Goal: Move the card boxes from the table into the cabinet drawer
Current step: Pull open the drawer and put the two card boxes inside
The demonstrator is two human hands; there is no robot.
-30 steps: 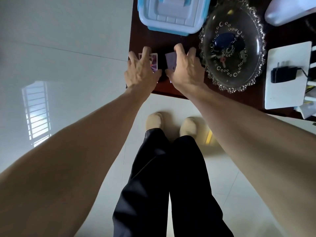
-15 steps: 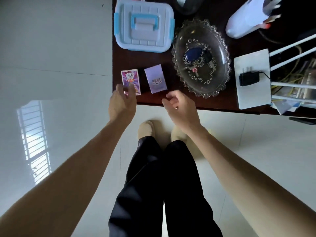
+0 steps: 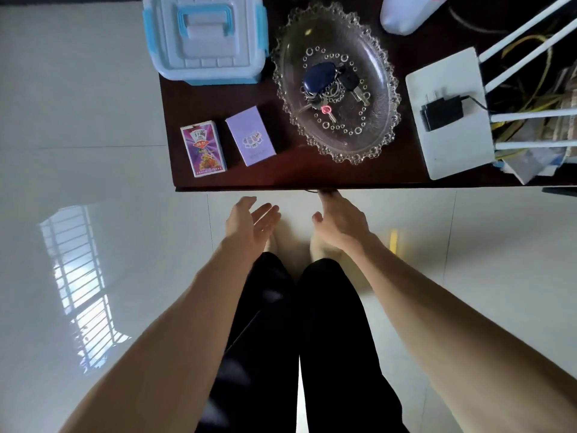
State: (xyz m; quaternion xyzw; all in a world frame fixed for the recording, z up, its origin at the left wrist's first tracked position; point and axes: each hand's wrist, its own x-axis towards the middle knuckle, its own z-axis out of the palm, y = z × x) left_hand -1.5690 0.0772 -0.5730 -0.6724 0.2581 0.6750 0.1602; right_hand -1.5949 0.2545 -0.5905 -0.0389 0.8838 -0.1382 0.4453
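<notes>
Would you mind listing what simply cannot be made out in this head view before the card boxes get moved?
- Cabinet drawer: hidden beneath the dark tabletop; open or shut is unknown.
- Right hand: its fingertips vanish under the table edge, so any grip on something there is unclear.
- Printing on the colourful card box and the lilac card box: too small to read.
- White object at the top: cut off by the frame edge.
</notes>
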